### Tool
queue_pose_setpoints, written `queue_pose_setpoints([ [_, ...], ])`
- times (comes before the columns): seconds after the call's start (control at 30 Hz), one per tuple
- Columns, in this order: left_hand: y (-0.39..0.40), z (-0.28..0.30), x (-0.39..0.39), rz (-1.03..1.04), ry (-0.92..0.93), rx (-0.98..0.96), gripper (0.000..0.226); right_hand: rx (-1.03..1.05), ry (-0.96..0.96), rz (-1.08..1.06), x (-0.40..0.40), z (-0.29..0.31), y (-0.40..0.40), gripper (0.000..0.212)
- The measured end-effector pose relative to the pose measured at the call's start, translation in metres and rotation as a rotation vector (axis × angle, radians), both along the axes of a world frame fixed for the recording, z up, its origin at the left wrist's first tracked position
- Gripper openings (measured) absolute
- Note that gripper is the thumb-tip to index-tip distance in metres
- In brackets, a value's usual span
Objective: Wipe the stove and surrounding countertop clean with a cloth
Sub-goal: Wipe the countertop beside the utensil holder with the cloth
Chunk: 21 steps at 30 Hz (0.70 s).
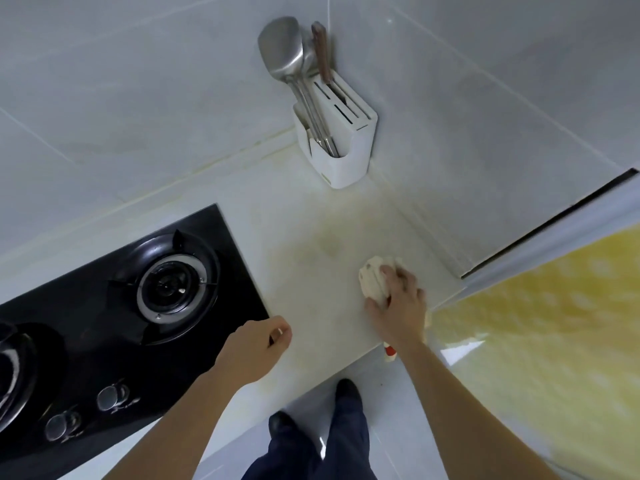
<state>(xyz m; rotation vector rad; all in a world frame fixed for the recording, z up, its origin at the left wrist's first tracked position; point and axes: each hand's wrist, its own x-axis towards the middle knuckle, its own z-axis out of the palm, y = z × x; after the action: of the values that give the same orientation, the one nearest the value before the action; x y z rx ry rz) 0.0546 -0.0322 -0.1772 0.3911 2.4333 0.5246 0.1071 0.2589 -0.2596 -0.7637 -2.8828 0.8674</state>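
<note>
A black glass gas stove (86,306) with two burners and two knobs is set into the pale countertop (311,244) at the left. My right hand (398,299) presses a bunched cream cloth (372,277) onto the countertop near its right edge, fingers curled over it. My left hand (258,344) hovers with curled fingers over the stove's right corner and holds nothing that I can see. Yellowish stains mark the countertop in front of the cloth.
A white utensil holder (341,143) with a ladle, a spatula and a knife stands in the back corner against the tiled wall. A yellow patterned door panel (536,323) lies at the right. A pot edge (10,368) sits on the left burner. My legs and shoes show below.
</note>
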Motion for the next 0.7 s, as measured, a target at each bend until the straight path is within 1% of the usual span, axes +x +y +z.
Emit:
queue_pose_setpoints([
  [0.1,-0.009,-0.006,0.006,0.017,-0.021,0.029,0.009,-0.059,0.022,0.054,0.011,-0.003,-0.061,0.068],
  [0.2,-0.019,-0.009,0.009,0.05,-0.024,0.046,0.007,-0.077,-0.029,0.167,0.016,0.001,-0.12,0.068],
  [0.3,-0.027,-0.011,0.009,0.105,0.001,0.051,0.013,-0.087,-0.091,0.307,0.017,0.009,-0.159,0.07],
  [0.37,-0.033,-0.012,0.009,0.119,0.012,0.064,0.016,-0.09,-0.111,0.372,0.017,0.009,-0.165,0.071],
  [0.5,-0.044,-0.014,0.006,0.13,0.016,0.1,0.019,0.025,-0.058,0.459,0.016,0.003,-0.152,0.069],
  [0.63,-0.059,-0.015,0.002,0.134,0.015,0.12,0.017,0.06,-0.06,0.453,0.011,0.007,-0.131,0.065],
  [0.7,-0.069,-0.015,-0.001,0.139,0.018,0.133,0.017,0.073,-0.075,0.414,0.011,0.009,-0.119,0.061],
])
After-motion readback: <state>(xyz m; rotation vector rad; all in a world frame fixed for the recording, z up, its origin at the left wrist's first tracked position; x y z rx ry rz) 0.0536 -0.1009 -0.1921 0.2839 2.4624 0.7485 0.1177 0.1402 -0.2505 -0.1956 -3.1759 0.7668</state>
